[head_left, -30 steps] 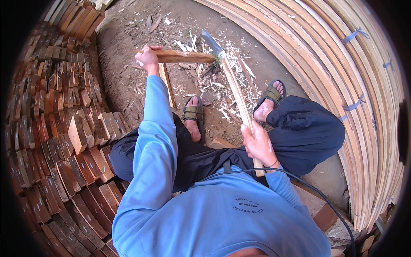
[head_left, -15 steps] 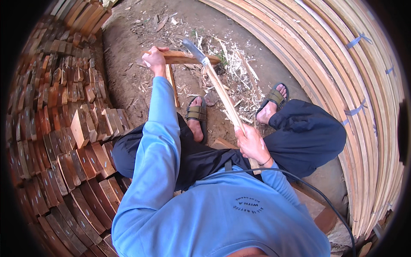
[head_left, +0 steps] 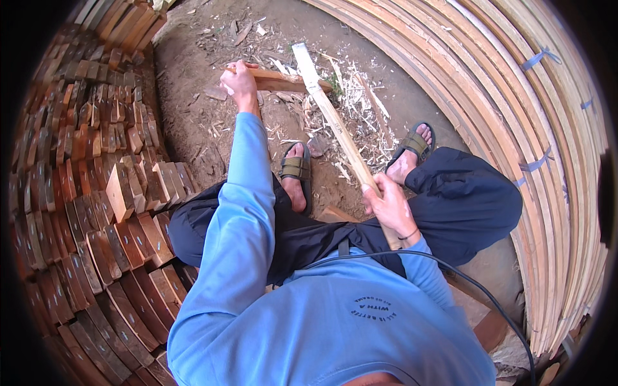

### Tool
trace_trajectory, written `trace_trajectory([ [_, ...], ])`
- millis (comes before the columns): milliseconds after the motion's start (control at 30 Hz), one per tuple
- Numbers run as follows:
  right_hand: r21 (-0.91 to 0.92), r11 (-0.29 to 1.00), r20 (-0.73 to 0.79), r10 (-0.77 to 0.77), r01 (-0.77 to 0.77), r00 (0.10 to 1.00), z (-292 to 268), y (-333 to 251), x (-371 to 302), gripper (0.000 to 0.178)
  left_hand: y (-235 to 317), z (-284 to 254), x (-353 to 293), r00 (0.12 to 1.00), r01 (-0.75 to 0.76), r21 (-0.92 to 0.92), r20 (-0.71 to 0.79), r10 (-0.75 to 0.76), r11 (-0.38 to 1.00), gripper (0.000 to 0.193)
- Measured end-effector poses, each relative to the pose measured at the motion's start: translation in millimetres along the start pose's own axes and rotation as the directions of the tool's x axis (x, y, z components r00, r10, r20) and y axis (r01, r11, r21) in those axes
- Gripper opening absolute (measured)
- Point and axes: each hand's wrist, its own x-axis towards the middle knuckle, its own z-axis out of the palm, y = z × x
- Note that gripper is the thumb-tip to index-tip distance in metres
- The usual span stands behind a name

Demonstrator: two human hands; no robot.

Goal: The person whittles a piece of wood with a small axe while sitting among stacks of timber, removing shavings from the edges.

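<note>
My right hand (head_left: pixel 393 209) is closed round the pale wooden handle of a long-handled blade (head_left: pixel 347 145). The handle slants up from my lap to a flat, bright metal head near the far end of a short brown piece of wood (head_left: pixel 278 83). My left hand (head_left: pixel 239 87), at the upper left, grips the near-left end of that wood, which lies roughly crosswise over the ground. Whether the blade touches the wood I cannot tell. Beneath my left sleeve, a thin strip of wood is mostly hidden.
Stacked boards (head_left: pixel 96 212) rise on the left. Long curved-looking planks (head_left: pixel 476 96), tied with blue strips, run along the right. Pale wood shavings (head_left: pixel 360 116) litter the dirt ground (head_left: pixel 199 58). My sandalled feet stand apart; a black cable (head_left: pixel 463 276) crosses my shirt.
The blade's head has swung slightly right and up and now shows a bright face. My right hand has shifted a little right. My left hand has moved slightly, still gripping the wood.
</note>
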Motion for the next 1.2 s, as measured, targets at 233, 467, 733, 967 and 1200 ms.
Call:
trace_trajectory([
  [233, -0.077, 0.990, 0.231, 0.131, -0.116, 0.964, 15, -26, 14, 0.050, 4, 12, -7, 0.999, -0.053, -0.047, 0.009, 0.054, 0.997, 0.028],
  [467, -0.260, 0.893, -0.022, -0.385, 0.367, 0.923, 25, -54, 14, 0.039, 8, 5, -11, 0.999, -0.029, -0.044, 0.023, 0.030, 0.999, 0.033],
  [733, -0.635, 0.744, -0.034, -0.298, 0.210, 0.954, 34, -20, 37, 0.020, 20, 2, -11, 0.998, -0.015, 0.056, -0.053, 0.018, 0.998, 0.034],
  [967, -0.611, 0.746, -0.024, -0.351, 0.264, 0.936, 34, -19, 29, 0.020, 21, 8, -21, 0.995, -0.072, 0.177, -0.060, 0.083, 0.982, 0.035],
  [1200, -0.466, 0.845, -0.113, -0.350, 0.261, 0.930, 38, -46, 28, 0.018, 4, 0, -14, 0.996, 0.006, 0.055, -0.095, -0.001, 0.998, 0.037],
])
